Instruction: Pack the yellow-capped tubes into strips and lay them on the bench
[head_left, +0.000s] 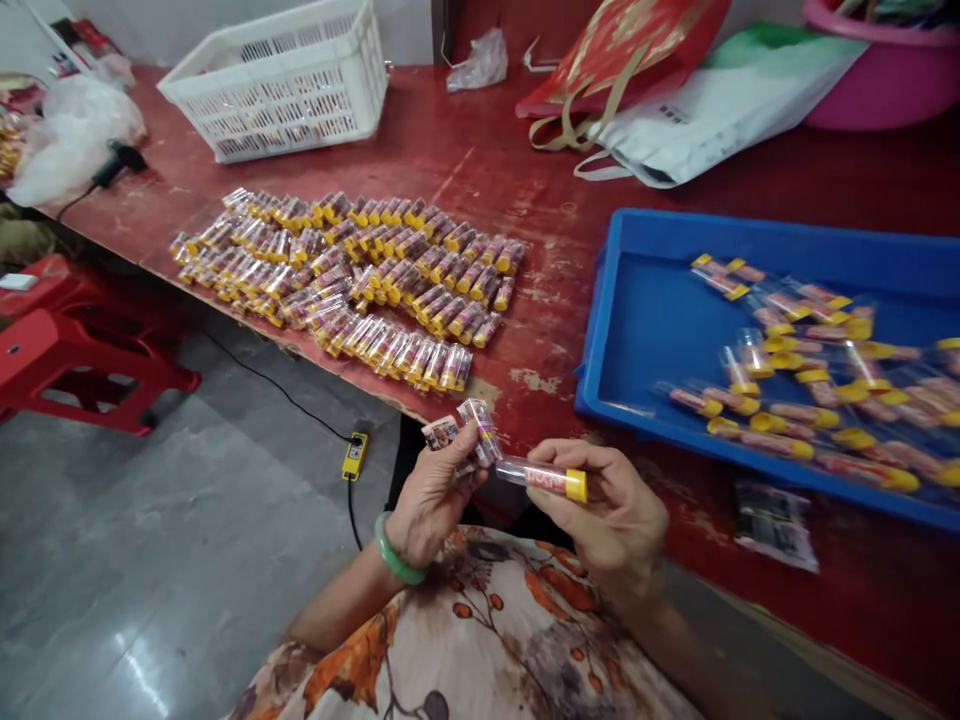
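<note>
Between the fingers of my right hand [607, 500] is a clear plastic tube [546, 479] with a yellow cap, lying sideways with its clear end pointing left. My left hand [439, 490], with a green bangle at the wrist, is closed on small printed plastic sleeves [480, 428]. The clear end of the tube is at the lower edge of these sleeves; whether it has entered one I cannot tell. Rows of wrapped yellow-capped tubes [420, 355] lie on the red table beyond my left hand. Right of my right hand, loose tubes [780, 443] lie in a blue tray [611, 330].
A white plastic basket [292, 90] stands at the back of the red table [540, 200]. Bags [697, 120] and a pink basin [885, 80] are at the back right. A packet of sleeves [776, 525] lies near the front edge. Red stools [97, 360] stand left.
</note>
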